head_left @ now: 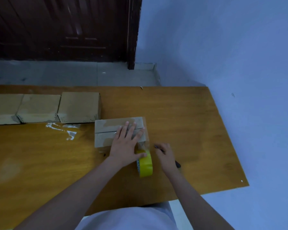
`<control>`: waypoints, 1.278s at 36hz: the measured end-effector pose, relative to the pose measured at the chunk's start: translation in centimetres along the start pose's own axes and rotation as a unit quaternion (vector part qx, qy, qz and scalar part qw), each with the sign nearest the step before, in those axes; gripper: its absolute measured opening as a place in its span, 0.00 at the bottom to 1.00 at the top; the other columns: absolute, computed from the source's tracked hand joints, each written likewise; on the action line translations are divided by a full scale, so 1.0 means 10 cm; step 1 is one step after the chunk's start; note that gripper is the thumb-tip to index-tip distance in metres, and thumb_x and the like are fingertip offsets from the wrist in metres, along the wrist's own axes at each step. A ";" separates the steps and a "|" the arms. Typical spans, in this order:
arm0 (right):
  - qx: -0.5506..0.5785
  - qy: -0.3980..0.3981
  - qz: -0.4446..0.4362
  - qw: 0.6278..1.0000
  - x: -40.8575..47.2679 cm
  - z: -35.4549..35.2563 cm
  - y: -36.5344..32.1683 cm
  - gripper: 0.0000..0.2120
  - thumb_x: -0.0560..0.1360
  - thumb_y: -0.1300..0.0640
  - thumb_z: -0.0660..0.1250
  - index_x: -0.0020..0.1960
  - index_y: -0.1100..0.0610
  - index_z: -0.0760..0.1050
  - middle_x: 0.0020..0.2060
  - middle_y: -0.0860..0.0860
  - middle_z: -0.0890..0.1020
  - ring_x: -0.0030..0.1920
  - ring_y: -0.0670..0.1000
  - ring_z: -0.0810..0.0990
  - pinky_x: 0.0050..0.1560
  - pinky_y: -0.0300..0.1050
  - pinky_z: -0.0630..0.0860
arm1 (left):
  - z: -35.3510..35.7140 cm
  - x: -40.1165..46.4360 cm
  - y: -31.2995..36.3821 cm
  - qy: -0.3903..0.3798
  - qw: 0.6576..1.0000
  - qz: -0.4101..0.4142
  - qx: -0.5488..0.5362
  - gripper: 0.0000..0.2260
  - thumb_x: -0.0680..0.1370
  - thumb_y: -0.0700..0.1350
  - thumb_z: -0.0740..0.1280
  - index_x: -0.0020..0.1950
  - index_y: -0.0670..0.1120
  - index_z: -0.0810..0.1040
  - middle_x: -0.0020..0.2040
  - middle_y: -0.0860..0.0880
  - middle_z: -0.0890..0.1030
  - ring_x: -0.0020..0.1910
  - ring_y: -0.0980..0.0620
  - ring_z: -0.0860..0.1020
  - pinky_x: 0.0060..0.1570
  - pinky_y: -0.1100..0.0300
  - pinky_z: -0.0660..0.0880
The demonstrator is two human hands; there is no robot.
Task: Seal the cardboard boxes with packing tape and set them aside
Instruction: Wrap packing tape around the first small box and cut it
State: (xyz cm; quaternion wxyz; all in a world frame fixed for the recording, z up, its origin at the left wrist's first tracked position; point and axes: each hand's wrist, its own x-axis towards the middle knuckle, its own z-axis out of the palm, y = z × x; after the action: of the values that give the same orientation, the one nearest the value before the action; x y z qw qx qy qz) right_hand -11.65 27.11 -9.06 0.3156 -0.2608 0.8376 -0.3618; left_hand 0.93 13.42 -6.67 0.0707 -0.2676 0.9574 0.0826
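In the head view, the left hand (pixel 125 143) lies flat with straight, spread fingers pressing on top of a small cardboard box (pixel 106 133) that sits mid-table on the orange wooden table (pixel 198 130), its thumb touching the yellow packing tape roll (pixel 145 165) standing on edge just beside the box's near right corner. The right hand (pixel 165 156), fingers curled, grips a dark pen-like tool (pixel 177 164) right of the roll, while three more cardboard boxes (pixel 40 107) stand in a touching row to the left, with crumpled clear tape scraps (pixel 68 131) in front of them.
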 end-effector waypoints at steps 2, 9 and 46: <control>0.099 -0.068 0.025 0.992 -0.03 0.04 -0.12 0.09 0.79 0.59 0.61 0.55 0.56 0.78 0.55 0.50 0.73 0.58 0.48 0.72 0.60 0.44 0.68 | 0.03 0.01 0.00 0.006 1.000 0.003 -0.001 0.43 0.67 0.77 0.44 0.76 0.57 0.38 0.79 0.44 0.47 0.77 0.41 0.43 0.71 0.48 0.36; 0.159 -0.115 0.020 0.980 -0.04 0.10 -0.16 0.09 0.77 0.58 0.67 0.38 0.51 0.78 0.43 0.48 0.78 0.47 0.46 0.77 0.53 0.43 0.72 | 0.05 0.01 -0.01 0.027 0.999 -0.002 -0.044 0.41 0.68 0.75 0.41 0.78 0.58 0.47 0.79 0.46 0.49 0.77 0.43 0.44 0.72 0.49 0.38; 0.145 0.033 -0.017 0.989 -0.04 -0.13 0.03 0.11 0.73 0.64 0.70 0.39 0.48 0.81 0.52 0.52 0.80 0.56 0.49 0.77 0.59 0.45 0.70 | 0.06 0.02 -0.14 0.113 0.991 -0.011 -0.076 0.33 0.70 0.63 0.70 0.70 0.50 0.68 0.64 0.47 0.77 0.66 0.44 0.70 0.64 0.51 0.62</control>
State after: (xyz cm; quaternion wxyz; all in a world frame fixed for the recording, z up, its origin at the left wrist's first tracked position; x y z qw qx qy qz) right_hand -12.32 28.13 -8.44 0.3160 -0.2137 0.7817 -0.4934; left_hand 1.54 12.22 -7.49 -0.0575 -0.2899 0.9473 0.1234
